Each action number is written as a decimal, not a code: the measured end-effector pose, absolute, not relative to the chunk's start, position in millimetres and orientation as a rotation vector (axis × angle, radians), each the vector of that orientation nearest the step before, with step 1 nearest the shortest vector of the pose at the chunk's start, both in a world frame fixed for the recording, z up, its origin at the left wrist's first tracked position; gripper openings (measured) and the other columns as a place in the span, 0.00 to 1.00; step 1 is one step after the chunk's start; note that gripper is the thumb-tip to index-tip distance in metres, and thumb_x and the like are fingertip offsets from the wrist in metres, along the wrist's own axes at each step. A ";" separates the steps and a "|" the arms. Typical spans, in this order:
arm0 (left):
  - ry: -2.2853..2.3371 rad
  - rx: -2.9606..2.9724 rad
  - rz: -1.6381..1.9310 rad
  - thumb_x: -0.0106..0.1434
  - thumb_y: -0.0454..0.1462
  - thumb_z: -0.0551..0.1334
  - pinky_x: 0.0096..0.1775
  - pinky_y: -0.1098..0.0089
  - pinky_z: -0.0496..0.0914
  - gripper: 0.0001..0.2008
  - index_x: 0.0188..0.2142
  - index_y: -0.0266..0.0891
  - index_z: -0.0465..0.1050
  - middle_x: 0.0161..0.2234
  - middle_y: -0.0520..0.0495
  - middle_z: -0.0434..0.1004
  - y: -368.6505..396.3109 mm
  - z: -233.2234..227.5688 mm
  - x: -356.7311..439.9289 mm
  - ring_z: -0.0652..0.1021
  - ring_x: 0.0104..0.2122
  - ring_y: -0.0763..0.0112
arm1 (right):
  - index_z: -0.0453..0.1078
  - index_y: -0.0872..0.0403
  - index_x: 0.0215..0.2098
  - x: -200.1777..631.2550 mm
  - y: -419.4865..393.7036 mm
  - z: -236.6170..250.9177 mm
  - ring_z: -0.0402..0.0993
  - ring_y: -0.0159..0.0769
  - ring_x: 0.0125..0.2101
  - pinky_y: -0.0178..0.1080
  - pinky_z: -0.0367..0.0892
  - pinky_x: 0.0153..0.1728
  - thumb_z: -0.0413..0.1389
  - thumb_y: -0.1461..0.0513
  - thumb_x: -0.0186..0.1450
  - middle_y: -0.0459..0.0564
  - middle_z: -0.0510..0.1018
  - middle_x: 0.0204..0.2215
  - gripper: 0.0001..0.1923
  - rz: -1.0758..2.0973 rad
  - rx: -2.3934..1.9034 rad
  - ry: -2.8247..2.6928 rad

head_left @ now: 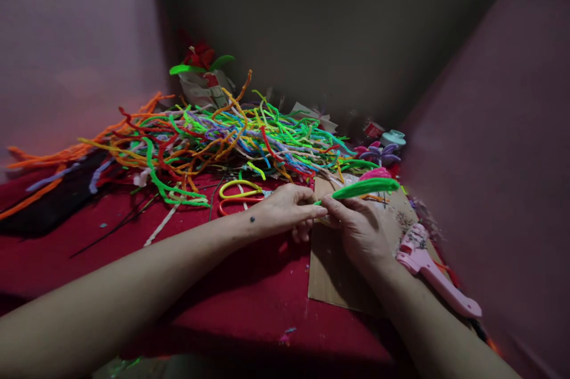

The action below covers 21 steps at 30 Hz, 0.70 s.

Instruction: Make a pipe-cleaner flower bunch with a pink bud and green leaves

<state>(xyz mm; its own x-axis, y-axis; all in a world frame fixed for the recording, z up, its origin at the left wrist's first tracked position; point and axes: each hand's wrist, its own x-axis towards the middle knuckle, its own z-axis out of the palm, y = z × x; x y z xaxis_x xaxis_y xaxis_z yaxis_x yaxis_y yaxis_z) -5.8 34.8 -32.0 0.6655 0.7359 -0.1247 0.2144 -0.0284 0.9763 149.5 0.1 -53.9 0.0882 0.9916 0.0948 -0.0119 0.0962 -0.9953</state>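
Between my two hands is a bright green leaf of pipe cleaner [367, 188], its wide end pointing right. My right hand [360, 224] pinches it near its base with thumb and fingers. At the thin green stem end, my left hand [291, 207] is closed, fingertips almost meeting those of the right. Both hands are over the left part of a cardboard sheet [332, 275]. Scissors [240, 190] with yellow and red handles lie just behind my left hand, their blades mostly hidden. A pink petal shape [378, 174] shows behind the green leaf.
A big heap of coloured pipe cleaners [249, 135] spreads across the back of the red cloth [222, 296]. A pink glue gun [439, 275] lies at the right by my forearm. Behind are a purple flower [380, 153], a light blue jar [393, 138] and a red flower [200, 55].
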 end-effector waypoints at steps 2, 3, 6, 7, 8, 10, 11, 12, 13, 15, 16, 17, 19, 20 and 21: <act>0.837 1.660 0.537 0.55 0.43 0.61 0.22 0.74 0.66 0.12 0.28 0.34 0.66 0.20 0.53 0.68 39.6 -30.2 -8.9 0.72 0.19 0.76 | 0.70 0.56 0.21 148.2 -0.6 -52.5 0.57 0.28 0.20 0.34 0.51 0.22 0.62 0.57 0.52 0.42 0.64 0.16 0.11 1.081 -1.192 -1.146; 0.845 1.686 0.607 0.53 0.42 0.63 0.23 0.75 0.65 0.12 0.28 0.34 0.67 0.22 0.53 0.68 41.9 -29.1 -10.5 0.71 0.21 0.77 | 0.69 0.56 0.20 147.4 -1.3 -51.2 0.56 0.27 0.20 0.34 0.51 0.22 0.62 0.58 0.51 0.41 0.63 0.16 0.11 1.079 -1.202 -1.130; 0.778 1.643 0.847 0.50 0.39 0.65 0.28 0.77 0.64 0.11 0.29 0.33 0.68 0.26 0.53 0.68 44.6 -25.7 -14.1 0.70 0.25 0.79 | 0.67 0.56 0.19 145.5 -4.3 -46.0 0.54 0.26 0.20 0.33 0.50 0.22 0.62 0.58 0.51 0.40 0.62 0.16 0.12 1.057 -1.233 -1.139; 0.741 1.615 0.890 0.50 0.38 0.65 0.29 0.77 0.64 0.10 0.29 0.33 0.69 0.26 0.54 0.68 43.8 -24.3 -14.5 0.69 0.26 0.80 | 0.67 0.56 0.18 145.0 -5.5 -43.9 0.54 0.26 0.20 0.33 0.50 0.21 0.62 0.57 0.52 0.40 0.62 0.16 0.13 1.034 -1.254 -1.171; 0.708 1.590 0.905 0.51 0.38 0.65 0.29 0.78 0.63 0.10 0.29 0.33 0.69 0.26 0.54 0.68 42.2 -22.7 -14.5 0.69 0.26 0.81 | 0.67 0.57 0.18 144.4 -6.8 -41.6 0.54 0.26 0.20 0.33 0.50 0.21 0.62 0.57 0.52 0.41 0.63 0.16 0.13 1.004 -1.282 -1.210; 0.676 1.557 0.879 0.52 0.37 0.64 0.26 0.78 0.61 0.08 0.28 0.33 0.69 0.24 0.54 0.68 37.9 -19.4 -13.7 0.67 0.23 0.81 | 0.69 0.57 0.19 142.8 -9.4 -36.4 0.55 0.26 0.19 0.33 0.50 0.21 0.61 0.57 0.53 0.41 0.64 0.15 0.13 0.954 -1.332 -1.281; 0.679 1.547 0.859 0.52 0.36 0.64 0.25 0.78 0.60 0.08 0.28 0.33 0.69 0.23 0.55 0.68 35.8 -17.7 -13.1 0.66 0.22 0.82 | 0.69 0.57 0.19 141.8 -10.6 -33.8 0.56 0.26 0.19 0.32 0.51 0.21 0.60 0.57 0.53 0.41 0.64 0.15 0.12 0.934 -1.350 -1.304; 0.693 1.541 0.839 0.52 0.35 0.64 0.24 0.78 0.59 0.07 0.27 0.32 0.69 0.22 0.55 0.67 33.9 -16.0 -12.4 0.65 0.21 0.82 | 0.69 0.57 0.18 140.8 -11.7 -31.4 0.56 0.26 0.19 0.32 0.51 0.21 0.60 0.57 0.53 0.41 0.64 0.15 0.12 0.922 -1.360 -1.318; 0.715 1.541 0.821 0.51 0.35 0.64 0.23 0.79 0.58 0.07 0.26 0.32 0.69 0.21 0.55 0.67 32.6 -14.6 -11.8 0.64 0.20 0.83 | 0.69 0.57 0.18 139.7 -12.4 -29.4 0.55 0.26 0.19 0.32 0.51 0.21 0.60 0.58 0.53 0.41 0.63 0.14 0.12 0.910 -1.363 -1.330; 0.772 1.558 0.796 0.51 0.35 0.64 0.21 0.79 0.56 0.07 0.25 0.32 0.69 0.19 0.56 0.65 31.2 -12.4 -11.1 0.62 0.19 0.84 | 0.69 0.57 0.17 138.2 -13.0 -27.3 0.56 0.26 0.19 0.32 0.53 0.21 0.60 0.59 0.53 0.41 0.63 0.14 0.12 0.888 -1.359 -1.365; 0.800 1.570 0.785 0.51 0.36 0.64 0.21 0.79 0.55 0.07 0.24 0.32 0.69 0.18 0.57 0.64 31.3 -11.7 -11.2 0.61 0.18 0.84 | 0.69 0.57 0.18 137.8 -12.9 -27.2 0.56 0.26 0.19 0.32 0.54 0.21 0.60 0.59 0.53 0.41 0.64 0.14 0.11 0.881 -1.354 -1.383; 0.821 1.585 0.769 0.51 0.36 0.65 0.20 0.79 0.54 0.08 0.24 0.32 0.69 0.17 0.57 0.63 31.7 -11.4 -11.6 0.61 0.17 0.84 | 0.70 0.57 0.18 137.7 -12.5 -27.7 0.57 0.27 0.20 0.32 0.54 0.22 0.60 0.58 0.53 0.41 0.65 0.15 0.11 0.879 -1.350 -1.399; 0.843 1.617 0.726 0.51 0.39 0.64 0.19 0.78 0.52 0.10 0.23 0.33 0.68 0.15 0.58 0.62 33.5 -11.8 -13.1 0.59 0.16 0.84 | 0.70 0.57 0.19 137.8 -11.5 -29.5 0.56 0.27 0.19 0.32 0.55 0.21 0.59 0.57 0.53 0.42 0.66 0.15 0.12 0.874 -1.352 -1.413; 0.847 1.637 0.699 0.52 0.40 0.64 0.18 0.78 0.52 0.11 0.23 0.33 0.68 0.15 0.58 0.61 34.6 -12.3 -14.1 0.59 0.15 0.84 | 0.70 0.57 0.18 137.9 -11.1 -30.5 0.56 0.27 0.19 0.32 0.54 0.21 0.59 0.57 0.52 0.41 0.65 0.14 0.12 0.871 -1.358 -1.412; 0.848 1.658 0.673 0.52 0.41 0.64 0.18 0.77 0.51 0.11 0.23 0.33 0.68 0.14 0.58 0.60 35.8 -13.0 -15.3 0.58 0.15 0.84 | 0.69 0.57 0.17 138.0 -10.8 -31.1 0.55 0.27 0.18 0.32 0.54 0.21 0.60 0.57 0.52 0.41 0.64 0.14 0.13 0.865 -1.362 -1.409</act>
